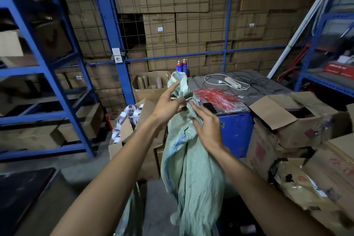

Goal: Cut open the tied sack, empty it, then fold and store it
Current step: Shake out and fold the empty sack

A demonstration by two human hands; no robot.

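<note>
A pale green woven sack [193, 174] hangs limp in front of me, its neck bunched and tied near the top. My left hand [168, 105] grips the sack at the tied neck, fingers wrapped around the gathered cloth. My right hand [206, 126] presses on the sack just below the knot, fingers spread over the fabric. The sack's ruffled mouth [178, 79] sticks up above both hands. No cutting tool shows in either hand.
A blue cabinet [235, 130] behind the sack carries red plastic strings [216, 96], a white power strip [232, 82] and two spray cans [181, 65]. Open cardboard boxes [287, 119] crowd the right; another [151, 84] stands behind. Blue racks [63, 74] stand left.
</note>
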